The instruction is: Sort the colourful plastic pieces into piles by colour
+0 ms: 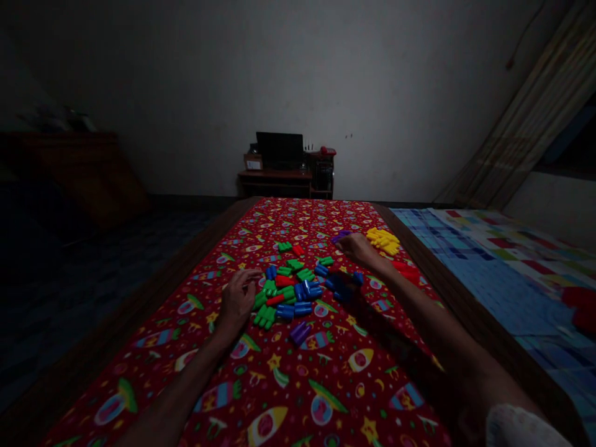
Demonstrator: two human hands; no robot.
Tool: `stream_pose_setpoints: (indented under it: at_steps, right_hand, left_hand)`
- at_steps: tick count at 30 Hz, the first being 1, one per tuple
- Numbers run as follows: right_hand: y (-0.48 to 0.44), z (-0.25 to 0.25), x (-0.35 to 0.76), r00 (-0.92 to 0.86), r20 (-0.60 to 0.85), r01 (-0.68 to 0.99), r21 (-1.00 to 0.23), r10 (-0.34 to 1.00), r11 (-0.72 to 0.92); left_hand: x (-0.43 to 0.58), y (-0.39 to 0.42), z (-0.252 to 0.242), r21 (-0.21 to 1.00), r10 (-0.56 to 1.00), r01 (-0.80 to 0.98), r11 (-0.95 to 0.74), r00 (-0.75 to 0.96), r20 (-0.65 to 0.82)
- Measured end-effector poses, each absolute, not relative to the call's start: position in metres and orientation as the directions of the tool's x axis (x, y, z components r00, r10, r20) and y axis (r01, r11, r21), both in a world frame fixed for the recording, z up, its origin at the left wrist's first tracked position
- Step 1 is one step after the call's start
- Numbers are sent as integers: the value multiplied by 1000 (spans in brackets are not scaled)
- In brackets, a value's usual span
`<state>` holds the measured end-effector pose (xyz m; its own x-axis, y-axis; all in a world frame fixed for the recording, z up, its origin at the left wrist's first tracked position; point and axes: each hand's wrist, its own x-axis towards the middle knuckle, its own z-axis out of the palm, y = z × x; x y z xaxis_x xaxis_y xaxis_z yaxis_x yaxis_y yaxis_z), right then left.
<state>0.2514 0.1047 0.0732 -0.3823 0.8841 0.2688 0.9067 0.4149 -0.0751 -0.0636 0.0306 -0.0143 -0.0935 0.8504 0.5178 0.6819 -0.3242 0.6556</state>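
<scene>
My left hand [238,299] rests on the cloth at the left edge of a mixed heap of plastic toy blocks, its fingers loosely bent and apart, holding nothing I can see. Green blocks [265,316], blue blocks [307,289] and a red block [285,281] lie close beside it. My right hand [357,249] reaches across to purple blocks [341,236], fingers drawn together and pointing down at them; what they grip is hidden. Just right of that hand is a pile of yellow blocks [383,241]. Below its wrist lie separate blue blocks [343,287].
Red blocks [406,272] lie partly behind my right forearm. A single purple block [300,333] sits nearer me. The red patterned cloth [279,403] covers a long table. Beyond stands a desk with a dark monitor [280,149]; a checkered bed [465,261] is at right.
</scene>
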Motion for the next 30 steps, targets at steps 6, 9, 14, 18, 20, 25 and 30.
stream_pose_setpoints:
  at_steps: [6, 9, 14, 18, 20, 25, 30]
  right_hand:
    - [152, 44, 146, -397, 144, 895, -160, 907, 417]
    - [158, 29, 127, -372, 153, 902, -174, 916, 396]
    - [152, 24, 140, -358, 181, 900, -195, 916, 391]
    - [133, 43, 195, -366, 236, 881, -222, 900, 417]
    - [120, 54, 239, -364, 261, 873, -238, 894, 425]
    - [88, 64, 358, -203, 278, 929, -250, 939, 274]
    - [73, 55, 415, -97, 206, 968, -208, 974, 140]
  left_hand:
    - [-78, 44, -38, 696, 885, 663, -278, -106, 454]
    - [-83, 47, -42, 719, 892, 642, -265, -121, 437]
    - [-85, 48, -42, 696, 894, 660, -284, -80, 440]
    - [-83, 47, -39, 673, 889, 682, -288, -71, 453]
    - [-81, 47, -38, 658, 879, 695, -291, -79, 471]
    - [-78, 47, -36, 605, 850, 728, -322, -59, 523]
    - [-78, 47, -37, 582, 847, 740, -336, -33, 531]
